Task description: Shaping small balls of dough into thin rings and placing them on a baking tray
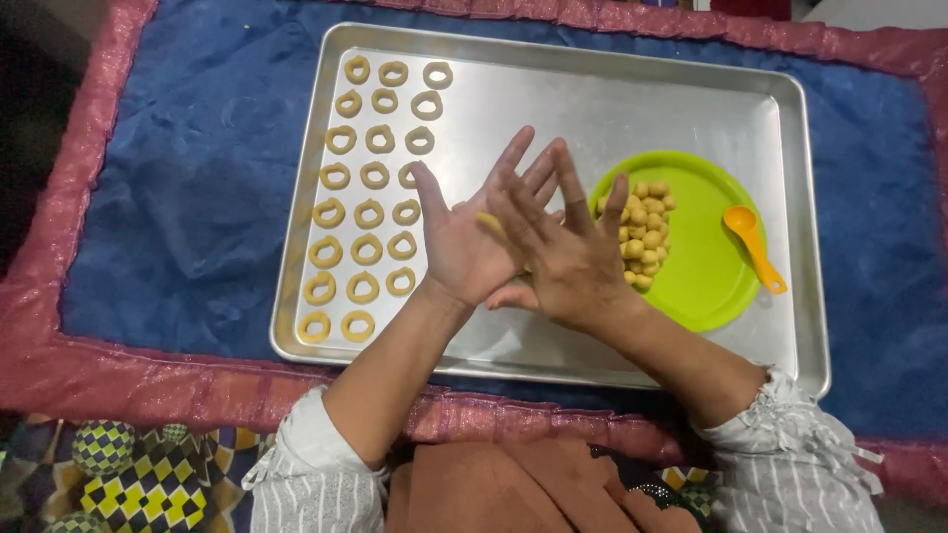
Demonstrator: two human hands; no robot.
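My left hand (pixel 464 237) lies palm up over the metal baking tray (pixel 553 341), and my right hand (pixel 563 252) presses flat across it. A small piece of yellow dough (pixel 488 223) shows between the two palms. Fingers of both hands are stretched out. Several pale dough rings (pixel 367 212) lie in three columns on the tray's left part. Just right of my hands a green plate (pixel 706 281) holds several small dough balls (pixel 644 232) and an orange measuring spoon (pixel 754 245).
The tray rests on a blue cloth (pixel 188 197) with a pink shiny border (pixel 118 380). A checkered cushion (pixel 148 484) and brown fabric (pixel 494 489) lie at the near edge. Bare tray surface (pixel 612 109) lies beyond my hands.
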